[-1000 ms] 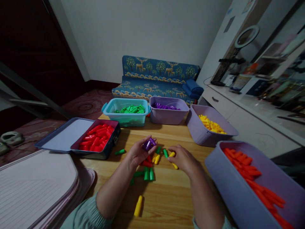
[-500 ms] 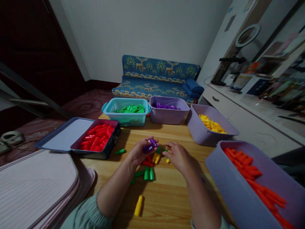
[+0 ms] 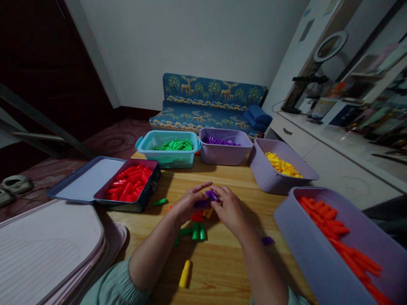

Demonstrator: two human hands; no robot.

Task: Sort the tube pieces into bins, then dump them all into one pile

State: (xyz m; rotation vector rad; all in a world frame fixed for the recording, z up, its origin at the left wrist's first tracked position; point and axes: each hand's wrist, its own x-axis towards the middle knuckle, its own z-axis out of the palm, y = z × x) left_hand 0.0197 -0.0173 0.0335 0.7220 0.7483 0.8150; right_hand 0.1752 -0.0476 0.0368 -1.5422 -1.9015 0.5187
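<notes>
Several small purple plastic tubes [image 3: 212, 195] lie in my left hand [image 3: 190, 204], whose fingers curl up around them. Against it, my right hand [image 3: 229, 207] grips at the same purple tubes with thumb and fingers; its hold is partly hidden. Below the hands, red pieces [image 3: 197, 217] and yellow-orange pieces [image 3: 207, 212] lie on the wooden table [image 3: 219, 262]. Green pieces [image 3: 199, 231] sit nearer to me. A green piece [image 3: 159, 202] lies to the left, a yellow tube [image 3: 185, 274] near the front, and a purple piece [image 3: 267, 241] by my right forearm.
An open case of red pieces [image 3: 152, 192] stands left. Behind are a turquoise bin [image 3: 168, 160] with green pieces and a lilac bin [image 3: 225, 156] with purple ones. At right are a bin of yellow pieces [image 3: 267, 180] and a larger bin of orange-red pieces [image 3: 295, 228].
My right hand has moved left and up from the yellow pieces to the purple tubes in my left hand. The purple piece by my right forearm now shows more.
</notes>
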